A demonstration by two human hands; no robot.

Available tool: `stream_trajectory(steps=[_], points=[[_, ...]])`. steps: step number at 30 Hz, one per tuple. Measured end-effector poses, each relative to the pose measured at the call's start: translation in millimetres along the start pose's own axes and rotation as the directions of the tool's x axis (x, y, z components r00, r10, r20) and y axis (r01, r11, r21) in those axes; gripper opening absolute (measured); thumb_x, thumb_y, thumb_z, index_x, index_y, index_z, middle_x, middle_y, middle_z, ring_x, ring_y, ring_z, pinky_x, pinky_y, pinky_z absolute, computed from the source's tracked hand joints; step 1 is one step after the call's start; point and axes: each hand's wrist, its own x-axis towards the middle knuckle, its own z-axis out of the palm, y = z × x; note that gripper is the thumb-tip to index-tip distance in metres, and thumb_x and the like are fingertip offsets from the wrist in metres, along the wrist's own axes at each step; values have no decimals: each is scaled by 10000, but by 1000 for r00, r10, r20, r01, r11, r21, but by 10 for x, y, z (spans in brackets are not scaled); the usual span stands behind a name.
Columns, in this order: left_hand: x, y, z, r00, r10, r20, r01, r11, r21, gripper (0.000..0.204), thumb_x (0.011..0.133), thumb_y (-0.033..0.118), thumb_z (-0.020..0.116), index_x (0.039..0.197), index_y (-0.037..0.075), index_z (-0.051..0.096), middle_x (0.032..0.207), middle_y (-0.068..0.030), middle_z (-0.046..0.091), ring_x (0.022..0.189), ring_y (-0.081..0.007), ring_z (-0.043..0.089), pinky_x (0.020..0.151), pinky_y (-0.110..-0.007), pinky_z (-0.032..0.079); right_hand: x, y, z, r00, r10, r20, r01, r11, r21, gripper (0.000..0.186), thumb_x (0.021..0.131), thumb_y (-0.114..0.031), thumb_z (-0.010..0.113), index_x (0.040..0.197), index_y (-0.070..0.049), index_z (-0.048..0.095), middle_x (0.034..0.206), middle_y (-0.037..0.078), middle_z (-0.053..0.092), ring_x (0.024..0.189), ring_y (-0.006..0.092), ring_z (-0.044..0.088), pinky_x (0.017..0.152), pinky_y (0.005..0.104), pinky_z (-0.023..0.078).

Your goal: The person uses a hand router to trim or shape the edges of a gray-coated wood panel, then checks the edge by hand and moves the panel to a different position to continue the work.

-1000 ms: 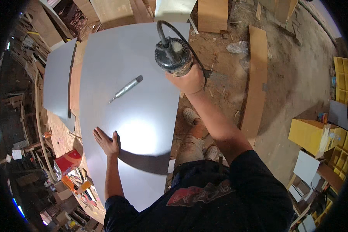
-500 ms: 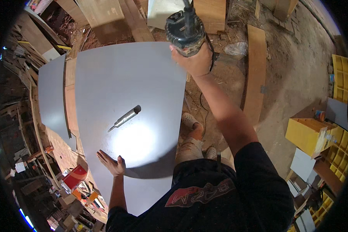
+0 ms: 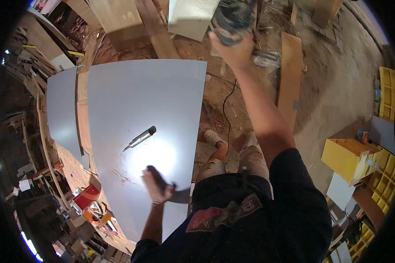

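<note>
My right hand (image 3: 236, 50) is wrapped around a black corded power tool (image 3: 235, 19), blurred by motion, beyond the far right corner of a grey panel (image 3: 145, 92). Low over that panel, my left hand (image 3: 157, 186) has its fingers extended and holds nothing; it is slightly blurred, and I cannot tell whether it touches the surface. A silver cylindrical tool with a narrow pointed tip (image 3: 140, 138) lies on the panel, beyond my left hand. Thin shavings (image 3: 121, 176) are scattered beside that hand.
Another grey panel (image 3: 63, 109) lies to the left. Boards (image 3: 118, 26) and a pale sheet (image 3: 191, 17) stand at the far side. A long plank (image 3: 289, 74) rests on the dirt floor at right, near a cable (image 3: 226, 109). Yellow boxes (image 3: 344, 160) stand farther right.
My right hand has carried the power tool farther away and to the right, off the panel's edge. My left hand has moved right across the panel, and shavings now show where it was.
</note>
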Motion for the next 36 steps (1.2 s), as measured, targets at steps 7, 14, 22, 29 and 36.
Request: stream_trajectory(steps=[7, 14, 22, 29, 36], points=[[1209, 1153, 486, 983, 77, 166, -81, 997, 14, 853, 898, 192, 786, 1645, -1, 423, 1703, -250, 416, 1606, -442, 361, 1305, -630, 258, -360, 116, -1052, 941, 234, 244, -262, 961, 89, 511, 820, -183, 955, 1235, -15, 707, 1250, 109, 755, 1135, 196, 726, 956, 374, 590], [3275, 1679, 738, 998, 55, -10, -55, 998, -10, 720, 922, 120, 791, 1591, 46, 534, 1675, -176, 493, 1588, -382, 415, 1309, -588, 292, -120, 493, -1470, 887, 171, 429, -224, 972, 76, 484, 784, -243, 963, 1168, -48, 743, 1064, 49, 808, 996, 163, 784, 895, 336, 620], [4319, 1908, 1040, 985, 50, -168, -57, 998, -37, 508, 951, 120, 770, 1449, 119, 672, 1552, -139, 618, 1542, -361, 480, 1320, -600, 269, 402, 1092, -1654, 796, 27, 605, -117, 987, 110, 633, 758, -235, 965, 1294, -26, 701, 1199, 108, 785, 1100, 200, 762, 999, 370, 599], [4547, 2052, 1131, 961, -21, -275, -5, 995, -95, 128, 914, 65, 818, 910, 86, 691, 964, -62, 724, 1012, -299, 704, 1256, -627, 364, 829, 994, -1708, 714, 46, 699, -195, 972, 135, 634, 771, -202, 940, 1320, -14, 686, 1201, 119, 785, 1101, 217, 761, 1011, 387, 593], [4550, 2156, 1224, 930, -159, -330, 103, 978, -182, 170, 917, 107, 835, 863, 62, 681, 905, -111, 688, 868, -359, 671, 1000, -417, 569, 965, 759, -1595, 691, -28, 722, -134, 977, 166, 584, 771, -203, 937, 1275, -12, 710, 1191, 121, 792, 1082, 226, 772, 997, 376, 599]])
